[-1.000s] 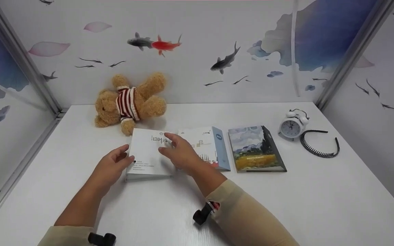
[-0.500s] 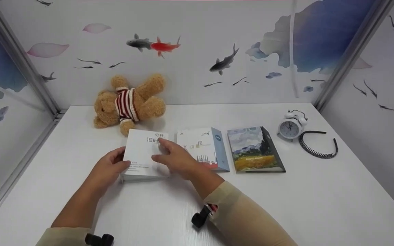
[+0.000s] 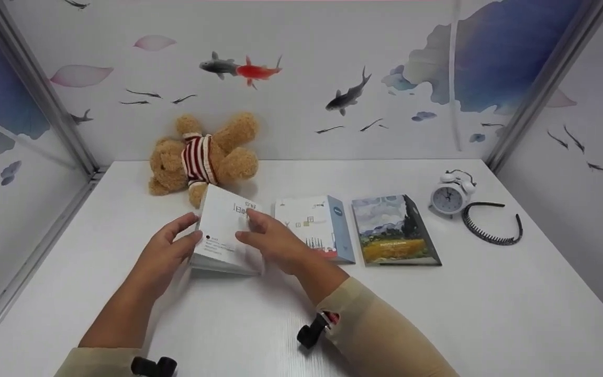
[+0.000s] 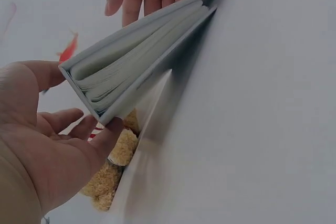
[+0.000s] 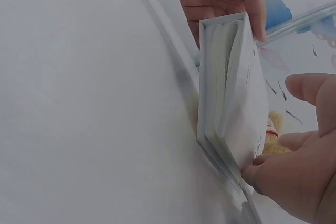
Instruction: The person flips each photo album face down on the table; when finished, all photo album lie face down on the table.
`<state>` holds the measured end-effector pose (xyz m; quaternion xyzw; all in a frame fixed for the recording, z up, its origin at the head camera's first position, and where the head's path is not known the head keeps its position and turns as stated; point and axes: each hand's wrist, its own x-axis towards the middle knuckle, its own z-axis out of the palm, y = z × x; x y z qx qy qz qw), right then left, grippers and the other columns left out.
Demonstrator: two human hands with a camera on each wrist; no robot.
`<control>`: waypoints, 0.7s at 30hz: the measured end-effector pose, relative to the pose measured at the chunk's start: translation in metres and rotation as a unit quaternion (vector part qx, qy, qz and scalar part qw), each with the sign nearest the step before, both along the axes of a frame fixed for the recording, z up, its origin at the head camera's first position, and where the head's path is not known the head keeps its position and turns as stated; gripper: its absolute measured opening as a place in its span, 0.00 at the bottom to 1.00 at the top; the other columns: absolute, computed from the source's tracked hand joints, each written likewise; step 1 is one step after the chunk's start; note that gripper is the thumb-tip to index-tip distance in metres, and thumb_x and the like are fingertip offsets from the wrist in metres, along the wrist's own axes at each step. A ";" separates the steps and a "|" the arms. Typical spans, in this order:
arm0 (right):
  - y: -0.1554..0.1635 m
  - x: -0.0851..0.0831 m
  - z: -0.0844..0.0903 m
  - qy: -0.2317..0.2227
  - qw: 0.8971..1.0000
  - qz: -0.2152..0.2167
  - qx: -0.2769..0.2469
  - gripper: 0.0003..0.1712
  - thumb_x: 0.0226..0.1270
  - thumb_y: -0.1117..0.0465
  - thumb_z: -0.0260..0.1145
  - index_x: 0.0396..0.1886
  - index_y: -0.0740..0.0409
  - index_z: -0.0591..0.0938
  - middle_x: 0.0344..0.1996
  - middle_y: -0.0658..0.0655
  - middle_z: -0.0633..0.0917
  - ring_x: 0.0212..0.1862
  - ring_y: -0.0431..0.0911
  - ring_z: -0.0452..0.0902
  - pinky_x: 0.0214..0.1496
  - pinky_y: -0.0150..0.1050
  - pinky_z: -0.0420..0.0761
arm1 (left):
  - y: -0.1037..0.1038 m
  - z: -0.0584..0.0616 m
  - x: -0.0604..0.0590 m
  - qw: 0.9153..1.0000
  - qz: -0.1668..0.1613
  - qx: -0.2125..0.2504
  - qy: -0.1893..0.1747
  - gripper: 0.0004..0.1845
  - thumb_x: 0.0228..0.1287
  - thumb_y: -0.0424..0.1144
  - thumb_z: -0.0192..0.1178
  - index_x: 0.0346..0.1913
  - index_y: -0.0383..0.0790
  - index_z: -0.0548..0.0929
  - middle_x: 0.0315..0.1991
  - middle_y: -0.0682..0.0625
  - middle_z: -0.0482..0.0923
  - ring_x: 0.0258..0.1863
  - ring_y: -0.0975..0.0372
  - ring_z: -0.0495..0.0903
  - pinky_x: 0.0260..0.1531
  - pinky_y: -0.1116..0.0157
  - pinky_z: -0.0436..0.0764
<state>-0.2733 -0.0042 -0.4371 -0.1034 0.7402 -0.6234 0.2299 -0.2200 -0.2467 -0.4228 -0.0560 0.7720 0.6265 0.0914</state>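
Observation:
A white book (image 3: 222,230) stands tilted above the white table (image 3: 490,303), one side raised, its near edge low. My left hand (image 3: 168,246) grips its left edge, thumb on the cover and fingers beneath. In the left wrist view, the left hand (image 4: 47,145) holds the book (image 4: 136,61) at a corner, the page block showing. My right hand (image 3: 272,242) holds the book's right side, fingers on the cover. In the right wrist view, the right hand (image 5: 294,177) pinches the book (image 5: 231,98) at its lower edge.
A teddy bear (image 3: 202,157) in a striped shirt lies just behind the book. To the right lie a pale illustrated book (image 3: 314,225) and a landscape-cover book (image 3: 393,230), then a white alarm clock (image 3: 449,195) and a black headband (image 3: 492,222). Painted walls enclose three sides.
The white book lay flat under both hands, slid slightly left, and is now tipped up off the table. The left hand has closed round its left edge.

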 end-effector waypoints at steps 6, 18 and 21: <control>-0.001 0.006 0.011 -0.009 0.999 0.015 -0.037 0.46 0.76 0.46 0.70 0.88 0.40 0.59 0.88 0.50 0.57 0.89 0.48 0.48 0.90 0.52 0.55 | 0.005 0.008 0.003 0.999 -0.006 0.038 0.021 0.47 0.81 0.50 0.60 0.89 0.44 0.45 0.90 0.49 0.47 0.89 0.54 0.50 0.86 0.49 0.57; -0.005 0.018 0.031 -0.052 0.992 -0.003 -0.118 0.44 0.76 0.46 0.71 0.86 0.35 0.63 0.84 0.53 0.66 0.77 0.48 0.75 0.80 0.54 0.75 | 0.020 0.015 0.013 0.988 -0.079 0.099 0.087 0.40 0.81 0.41 0.60 0.87 0.53 0.53 0.89 0.55 0.45 0.87 0.49 0.54 0.78 0.63 0.72; -0.005 0.019 0.032 -0.053 0.990 -0.007 -0.129 0.44 0.75 0.49 0.72 0.85 0.34 0.63 0.81 0.53 0.69 0.71 0.46 0.80 0.77 0.54 0.78 | 0.021 0.014 0.014 0.986 -0.102 0.092 0.092 0.39 0.82 0.43 0.59 0.88 0.57 0.54 0.90 0.55 0.42 0.89 0.47 0.47 0.86 0.48 0.59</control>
